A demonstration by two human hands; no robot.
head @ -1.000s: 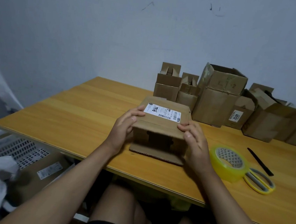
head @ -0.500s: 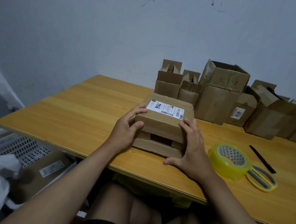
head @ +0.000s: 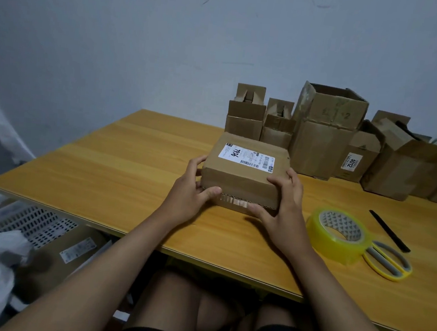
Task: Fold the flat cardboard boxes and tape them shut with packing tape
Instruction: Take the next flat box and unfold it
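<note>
The worktop [head: 119, 171] is carrying everything in play, a broad wooden surface running from the wall to the person's lap. Along its far right side, a row of folded boxes [head: 320, 138] is standing against the wall, several with their top flaps still sticking up, so by the look of it much of the folding is done and little taping.

The box in hand [head: 240, 175] is sitting on the worktop just in front of that row, with a white shipping label [head: 248, 156] facing up. The step under way seems to be the closing of this box: its near flap is being pressed down onto the edge below, and a strip of old, shiny tape is showing along that near seam. The seam is not yet sealed with fresh tape.

The left hand [head: 190, 192] is gripping the box's near left corner, fingers curled over the top edge and the thumb lying along the seam. The right hand [head: 283, 207] is clasping the near right corner, fingers over the top and the thumb stretched along the bottom edge. Both hands are occupied with the box alone.

The next move is probably calling for one hand to hold the flap shut while the other reaches for the roll of packing tape [head: 338, 236], which is lying flat just to the right. Yellow-handled scissors [head: 388, 261] are touching the roll's far side, ready for cutting. A thin black pen-like object [head: 389, 231] is lying just beyond them.
</note>
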